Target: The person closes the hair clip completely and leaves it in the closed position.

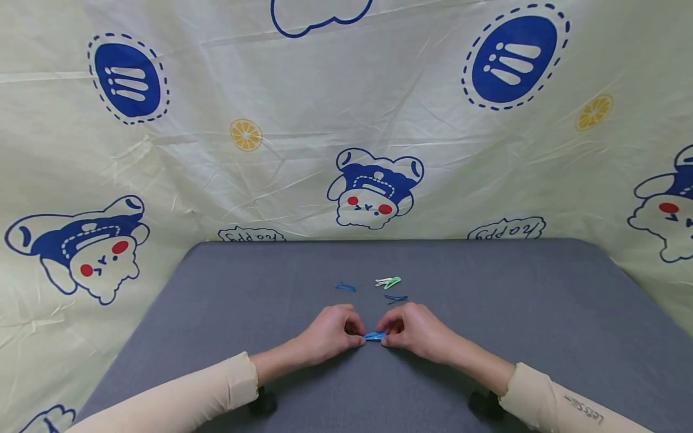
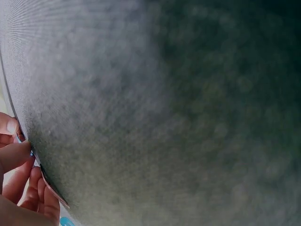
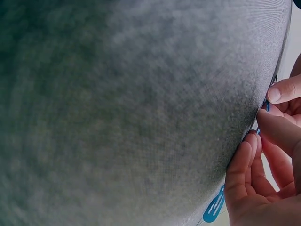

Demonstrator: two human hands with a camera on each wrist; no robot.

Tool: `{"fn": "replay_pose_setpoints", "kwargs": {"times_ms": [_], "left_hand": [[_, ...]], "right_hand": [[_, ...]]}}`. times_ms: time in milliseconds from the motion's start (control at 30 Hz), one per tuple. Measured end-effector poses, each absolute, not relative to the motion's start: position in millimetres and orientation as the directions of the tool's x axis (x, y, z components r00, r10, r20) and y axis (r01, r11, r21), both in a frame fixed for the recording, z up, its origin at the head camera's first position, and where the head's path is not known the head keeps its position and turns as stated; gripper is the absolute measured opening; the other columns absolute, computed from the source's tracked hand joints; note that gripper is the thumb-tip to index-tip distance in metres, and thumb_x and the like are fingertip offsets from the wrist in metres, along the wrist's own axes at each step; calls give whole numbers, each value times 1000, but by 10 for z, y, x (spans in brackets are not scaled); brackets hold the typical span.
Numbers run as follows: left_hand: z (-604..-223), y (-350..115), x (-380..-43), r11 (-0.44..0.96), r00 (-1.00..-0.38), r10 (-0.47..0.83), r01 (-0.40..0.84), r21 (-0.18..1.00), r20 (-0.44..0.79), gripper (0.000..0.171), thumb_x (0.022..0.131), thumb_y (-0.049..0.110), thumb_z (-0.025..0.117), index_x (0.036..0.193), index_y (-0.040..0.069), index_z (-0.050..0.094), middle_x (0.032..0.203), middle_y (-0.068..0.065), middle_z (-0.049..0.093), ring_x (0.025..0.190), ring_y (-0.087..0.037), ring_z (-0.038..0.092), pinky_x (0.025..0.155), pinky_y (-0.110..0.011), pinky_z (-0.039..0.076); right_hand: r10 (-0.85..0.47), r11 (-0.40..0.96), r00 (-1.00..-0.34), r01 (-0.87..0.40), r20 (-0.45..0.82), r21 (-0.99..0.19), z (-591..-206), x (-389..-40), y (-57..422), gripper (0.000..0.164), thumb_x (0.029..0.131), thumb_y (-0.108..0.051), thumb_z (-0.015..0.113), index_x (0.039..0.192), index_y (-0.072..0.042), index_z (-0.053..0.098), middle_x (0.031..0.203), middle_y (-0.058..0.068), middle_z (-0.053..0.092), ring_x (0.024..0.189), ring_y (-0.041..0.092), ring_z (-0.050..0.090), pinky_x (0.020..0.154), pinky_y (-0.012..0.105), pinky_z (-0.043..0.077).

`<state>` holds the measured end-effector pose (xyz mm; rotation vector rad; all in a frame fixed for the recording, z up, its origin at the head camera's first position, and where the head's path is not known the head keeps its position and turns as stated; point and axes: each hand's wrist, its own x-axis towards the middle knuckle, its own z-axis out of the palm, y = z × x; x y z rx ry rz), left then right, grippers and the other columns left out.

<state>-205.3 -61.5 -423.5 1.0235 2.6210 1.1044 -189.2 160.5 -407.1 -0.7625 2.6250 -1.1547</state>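
Note:
Close to the table's front middle, a light-blue snap hair clip (image 1: 375,336) stretches between my two hands. The fingers and thumb of my left hand (image 1: 334,330) pinch its left end. At the opposite end, my right hand (image 1: 417,330) grips it between thumb and fingers. Both wrist views show the fingertips low against the cloth, with only slivers of blue visible between them. Beyond the hands lie a blue hair clip (image 1: 345,287), a darker blue hair clip (image 1: 396,297) standing open, and a green and white pair of clips (image 1: 391,282).
A grey cloth covers the table (image 1: 243,288). Behind it hangs a pale curtain (image 1: 303,96) printed with bears, blue ovals and orange slices. Another blue clip (image 3: 214,207) shows at the lower edge of the right wrist view.

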Motion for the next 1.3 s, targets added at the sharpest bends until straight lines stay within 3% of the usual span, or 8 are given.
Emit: {"fn": "replay_pose_setpoints", "kwargs": {"times_ms": [1033,1300], "left_hand": [[-4214,-636,-2064,497,-770,630,503,707,105,7,81,9,80,85,10,75,81,6,59,73,0,56,68,-20,47],[-4118,-681,-2096,473,-767,640,449,758,54,9,83,8,78,89,6,73,77,8,61,65,-4,56,59,-22,48]], "right_hand": [[-567,546,-824,-382,6,-746,-4090,-1899,1688,13,86,-6,74,98,-10,73,82,-7,65,72,7,60,64,25,50],[-545,537,-838,-376,30,-755,-4021,-1821,1690,15,88,-11,74,103,-11,72,87,-7,64,77,9,61,68,26,50]]}}
